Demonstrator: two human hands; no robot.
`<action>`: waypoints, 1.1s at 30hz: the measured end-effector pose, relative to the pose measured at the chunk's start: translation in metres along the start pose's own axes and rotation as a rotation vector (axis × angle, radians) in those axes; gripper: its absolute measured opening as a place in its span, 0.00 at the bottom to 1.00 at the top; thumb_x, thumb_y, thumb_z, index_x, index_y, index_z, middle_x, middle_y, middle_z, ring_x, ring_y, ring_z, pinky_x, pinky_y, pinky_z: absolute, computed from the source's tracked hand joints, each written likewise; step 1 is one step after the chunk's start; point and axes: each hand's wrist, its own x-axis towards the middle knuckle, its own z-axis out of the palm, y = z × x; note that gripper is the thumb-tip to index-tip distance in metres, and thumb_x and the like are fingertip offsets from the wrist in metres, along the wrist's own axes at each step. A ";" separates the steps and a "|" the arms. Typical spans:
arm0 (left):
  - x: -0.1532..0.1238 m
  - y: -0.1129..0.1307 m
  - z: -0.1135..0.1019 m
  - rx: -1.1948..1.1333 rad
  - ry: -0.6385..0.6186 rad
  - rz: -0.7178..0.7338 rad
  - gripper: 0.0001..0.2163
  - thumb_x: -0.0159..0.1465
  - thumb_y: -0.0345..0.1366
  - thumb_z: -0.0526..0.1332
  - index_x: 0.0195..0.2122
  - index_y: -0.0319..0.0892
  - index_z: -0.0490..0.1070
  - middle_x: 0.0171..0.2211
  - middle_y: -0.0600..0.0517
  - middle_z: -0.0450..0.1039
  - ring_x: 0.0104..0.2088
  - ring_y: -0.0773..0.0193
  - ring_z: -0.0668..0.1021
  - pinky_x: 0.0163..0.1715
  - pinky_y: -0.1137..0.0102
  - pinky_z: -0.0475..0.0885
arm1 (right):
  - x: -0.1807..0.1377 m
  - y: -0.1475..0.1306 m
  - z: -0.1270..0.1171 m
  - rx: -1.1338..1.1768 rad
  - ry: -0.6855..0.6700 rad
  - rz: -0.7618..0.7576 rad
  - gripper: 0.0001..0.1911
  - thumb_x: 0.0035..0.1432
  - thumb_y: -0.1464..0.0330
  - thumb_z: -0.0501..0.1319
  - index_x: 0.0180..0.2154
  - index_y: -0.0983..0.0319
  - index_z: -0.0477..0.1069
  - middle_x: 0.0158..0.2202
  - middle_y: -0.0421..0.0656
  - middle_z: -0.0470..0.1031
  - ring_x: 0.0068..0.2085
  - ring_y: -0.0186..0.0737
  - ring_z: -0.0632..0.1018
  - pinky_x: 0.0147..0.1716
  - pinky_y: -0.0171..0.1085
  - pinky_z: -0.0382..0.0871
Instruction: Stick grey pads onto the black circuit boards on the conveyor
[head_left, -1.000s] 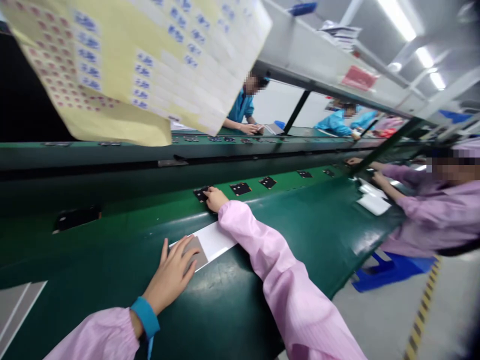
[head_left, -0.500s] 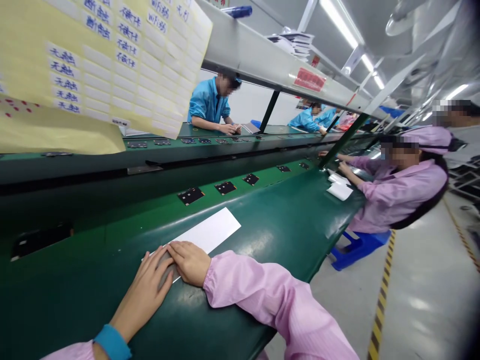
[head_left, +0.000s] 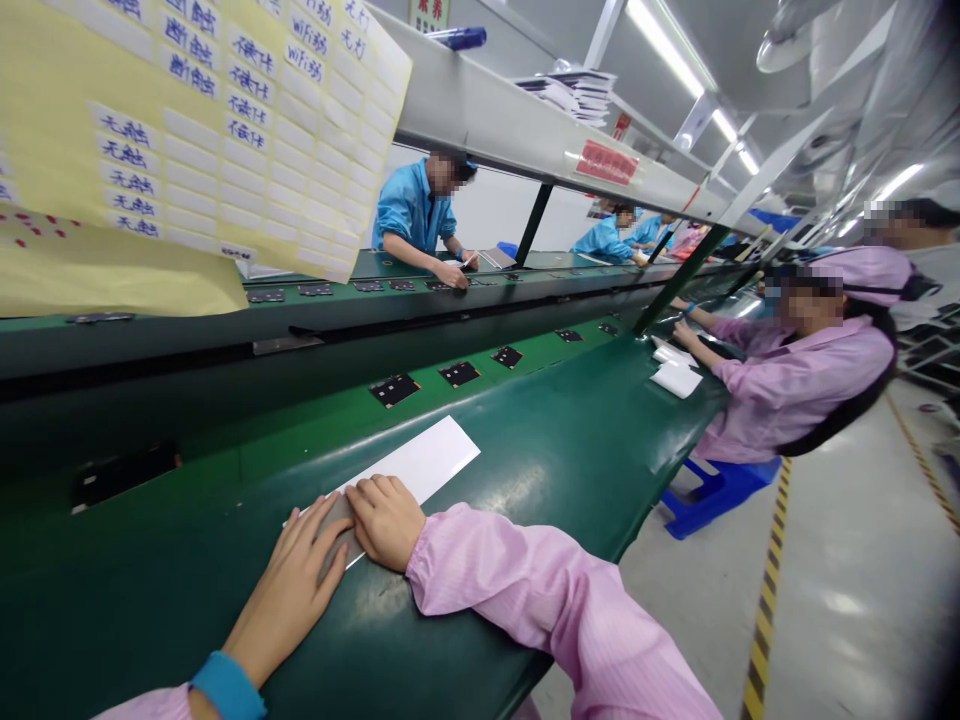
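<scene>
A long white sheet (head_left: 435, 455) lies at a slant on the green tabletop, with a grey area at its near end. My left hand (head_left: 296, 570), with a blue band at the wrist, rests flat on that grey end, its fingers stretched forward. Beside it, my right hand (head_left: 388, 522) comes from a pink sleeve with its fingers curled down onto the sheet, where white meets grey. Its fingertips are pressed together close to the left fingers; what they pinch, if anything, is hidden.
Several black flat boards (head_left: 395, 390) lie along the green belt (head_left: 322, 425) beyond the sheet. Yellow label sheets (head_left: 300, 180) hang at upper left. A co-worker in pink (head_left: 787, 360) sits to the right near white papers (head_left: 676, 378); another in blue (head_left: 417, 205) works across.
The black boards on the belt have shifted to the right. My right fingers have moved slightly at the sheet; my left hand stays nearly in place. The co-worker across has lowered one hand to the line.
</scene>
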 end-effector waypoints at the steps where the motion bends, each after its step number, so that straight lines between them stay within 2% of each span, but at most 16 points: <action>1: 0.000 0.000 0.000 0.001 0.003 -0.001 0.15 0.66 0.39 0.49 0.54 0.46 0.62 0.61 0.47 0.56 0.62 0.53 0.57 0.60 0.48 0.54 | 0.000 0.000 0.000 0.007 0.003 0.000 0.21 0.58 0.68 0.53 0.53 0.69 0.61 0.44 0.53 0.68 0.45 0.48 0.65 0.42 0.45 0.62; 4: 0.001 0.001 -0.001 0.001 0.003 0.000 0.14 0.66 0.40 0.49 0.51 0.46 0.63 0.60 0.47 0.56 0.62 0.52 0.58 0.59 0.48 0.54 | 0.002 0.002 0.000 0.041 -0.012 -0.037 0.22 0.58 0.68 0.53 0.54 0.69 0.60 0.46 0.54 0.67 0.48 0.49 0.64 0.44 0.46 0.62; 8: 0.002 0.005 -0.004 -0.009 0.010 -0.008 0.13 0.66 0.38 0.49 0.50 0.45 0.64 0.59 0.47 0.57 0.61 0.53 0.58 0.59 0.48 0.54 | 0.001 0.003 -0.001 0.109 -0.028 -0.063 0.19 0.57 0.72 0.53 0.50 0.70 0.64 0.41 0.52 0.68 0.44 0.47 0.65 0.43 0.45 0.63; 12: 0.003 0.012 -0.009 -0.012 0.006 -0.034 0.12 0.66 0.36 0.49 0.49 0.44 0.64 0.59 0.46 0.56 0.61 0.54 0.59 0.60 0.49 0.53 | 0.001 0.006 0.000 0.232 0.001 0.008 0.16 0.57 0.74 0.52 0.47 0.68 0.67 0.40 0.50 0.68 0.41 0.44 0.66 0.42 0.43 0.64; 17: 0.003 0.016 -0.014 -0.038 -0.014 -0.064 0.11 0.66 0.33 0.49 0.47 0.43 0.65 0.59 0.45 0.56 0.61 0.54 0.58 0.61 0.49 0.52 | 0.011 0.020 -0.002 0.358 -0.003 0.124 0.12 0.54 0.77 0.53 0.40 0.66 0.70 0.37 0.48 0.66 0.42 0.44 0.66 0.44 0.43 0.64; 23: 0.002 0.016 -0.015 -0.084 -0.025 -0.081 0.10 0.65 0.31 0.50 0.46 0.42 0.65 0.60 0.45 0.55 0.62 0.54 0.56 0.62 0.50 0.51 | 0.031 0.025 -0.005 0.369 -0.158 0.141 0.09 0.52 0.79 0.54 0.36 0.65 0.69 0.36 0.47 0.67 0.40 0.42 0.68 0.43 0.41 0.65; 27: 0.003 0.016 -0.015 -0.122 -0.004 -0.081 0.10 0.64 0.31 0.51 0.46 0.42 0.65 0.60 0.44 0.55 0.62 0.54 0.57 0.61 0.51 0.52 | 0.039 0.020 -0.002 0.346 -0.206 0.161 0.08 0.54 0.79 0.54 0.35 0.66 0.68 0.36 0.47 0.68 0.39 0.41 0.69 0.42 0.39 0.65; 33: 0.002 0.016 -0.015 -0.128 0.006 -0.087 0.10 0.64 0.31 0.52 0.46 0.42 0.65 0.60 0.44 0.54 0.61 0.53 0.57 0.61 0.51 0.53 | 0.048 0.020 -0.007 0.328 -0.303 0.216 0.06 0.54 0.78 0.55 0.31 0.65 0.69 0.32 0.44 0.68 0.32 0.35 0.70 0.35 0.34 0.64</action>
